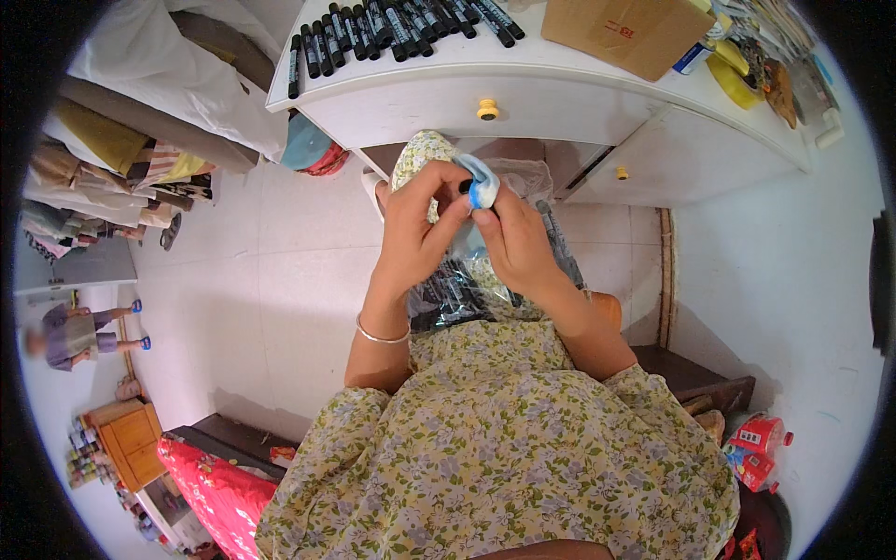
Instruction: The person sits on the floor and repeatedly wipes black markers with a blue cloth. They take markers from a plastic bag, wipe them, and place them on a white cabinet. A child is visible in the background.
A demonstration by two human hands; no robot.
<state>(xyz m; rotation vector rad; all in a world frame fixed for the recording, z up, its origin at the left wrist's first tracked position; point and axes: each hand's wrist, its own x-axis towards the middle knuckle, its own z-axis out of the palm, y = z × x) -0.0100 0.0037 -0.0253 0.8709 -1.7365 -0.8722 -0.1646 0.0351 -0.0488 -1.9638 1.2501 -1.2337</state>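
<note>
Both hands meet above my lap, around a strip of blue and white material [481, 180], perhaps cloth or soft plastic. My left hand [423, 224] pinches its left side; a small black tip [465, 186] shows by these fingers, its object mostly hidden. My right hand [516, 241] grips the lower right side between thumb and fingers. Beneath the hands, a clear plastic bag [448, 294] with black marker pens lies on my floral-clad lap. Another clear bag [528, 178] shows behind the right hand. Several black marker pens [402, 28] lie side by side on the white desk [448, 77].
A cardboard box [626, 31] and a roll of yellow tape [733, 73] are on the desk's right part. Yellow-knobbed drawers [488, 109] face me. Clothes [168, 84] hang at the left. A person [73, 336] stands far off at the left. Red-labelled bottles [756, 448] lie at lower right.
</note>
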